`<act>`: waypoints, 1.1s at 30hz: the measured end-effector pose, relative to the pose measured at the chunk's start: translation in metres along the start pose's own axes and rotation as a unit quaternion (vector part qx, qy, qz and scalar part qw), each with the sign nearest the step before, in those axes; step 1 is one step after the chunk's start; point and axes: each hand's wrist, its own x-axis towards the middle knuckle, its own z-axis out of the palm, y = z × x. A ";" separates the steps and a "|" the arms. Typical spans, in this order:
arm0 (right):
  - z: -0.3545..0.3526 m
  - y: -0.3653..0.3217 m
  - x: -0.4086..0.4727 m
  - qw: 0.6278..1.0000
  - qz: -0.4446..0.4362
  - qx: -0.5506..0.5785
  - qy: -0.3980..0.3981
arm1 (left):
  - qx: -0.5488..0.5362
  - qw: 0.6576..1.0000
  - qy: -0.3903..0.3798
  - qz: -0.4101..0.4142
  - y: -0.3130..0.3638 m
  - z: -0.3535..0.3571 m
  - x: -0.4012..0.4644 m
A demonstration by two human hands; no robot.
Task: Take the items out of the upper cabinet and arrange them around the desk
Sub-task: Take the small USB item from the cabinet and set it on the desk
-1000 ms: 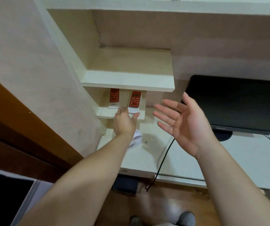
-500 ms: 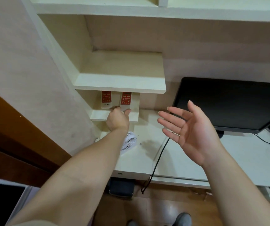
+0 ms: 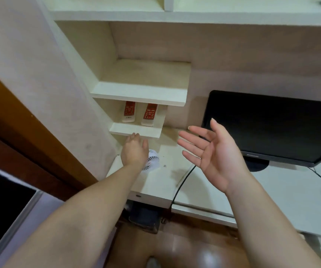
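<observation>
**Two remotes on the small shelf, both hands free**

Two red-faced remote controls stand side by side on the low shelf, left remote and right remote, leaning against its back. The left hand hangs just below the shelf edge, its grip holding nothing; the right hand is spread wide over the desk. A careless upward reach could knock either remote flat, or the wrist could nudge the small white fan beneath. Lettering on the remotes and monitor is too small to read.

Two bare forearms, no sleeves in view. Left hand and right hand: no rings, watch or gloves; right fingernails extend slightly past the fingertips.
</observation>
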 end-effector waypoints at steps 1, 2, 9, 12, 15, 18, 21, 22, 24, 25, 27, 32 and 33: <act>-0.007 -0.003 -0.002 1.000 0.001 -0.001 -0.009 | -0.002 1.000 -0.005 -0.021 0.003 -0.002 -0.008; -0.016 -0.007 -0.005 1.000 0.001 -0.003 -0.018 | -0.013 0.999 -0.015 -0.042 0.005 -0.004 -0.016; -0.122 -0.038 -0.032 0.999 -0.006 -0.021 -0.037 | -0.211 0.957 -0.001 -0.197 0.064 -0.007 -0.094; -0.188 -0.040 -0.041 0.999 -0.002 -0.029 -0.013 | -0.280 0.932 0.014 -0.228 0.097 0.006 -0.133; -0.242 -0.040 -0.053 0.999 0.014 -0.029 0.021 | -0.359 0.898 0.000 -0.254 0.127 0.023 -0.175; -0.277 -0.043 -0.069 0.999 0.021 -0.041 0.023 | -0.407 0.875 -0.002 -0.261 0.157 0.033 -0.214; -0.293 -0.048 -0.086 0.999 0.014 -0.034 0.021 | -0.453 0.854 0.007 -0.256 0.185 0.021 -0.242; -0.296 -0.049 -0.093 0.999 0.010 -0.031 0.019 | -0.463 0.850 0.008 -0.251 0.191 0.013 -0.252; -0.297 -0.047 -0.110 1.000 0.002 -0.028 0.010 | -0.476 0.846 0.014 -0.239 0.201 -0.006 -0.273; -0.296 -0.045 -0.120 1.000 -0.002 -0.031 0.002 | -0.482 0.844 0.020 -0.233 0.204 -0.016 -0.286; -0.294 -0.038 -0.145 0.999 -0.011 -0.043 -0.013 | -0.496 0.839 0.032 -0.224 0.205 -0.037 -0.313; -0.286 -0.011 -0.218 0.997 -0.009 -0.066 -0.036 | -0.537 0.817 0.018 -0.209 0.191 -0.074 -0.402; -0.285 -0.005 -0.234 0.996 -0.011 -0.074 -0.042 | -0.544 0.814 0.017 -0.203 0.186 -0.079 -0.421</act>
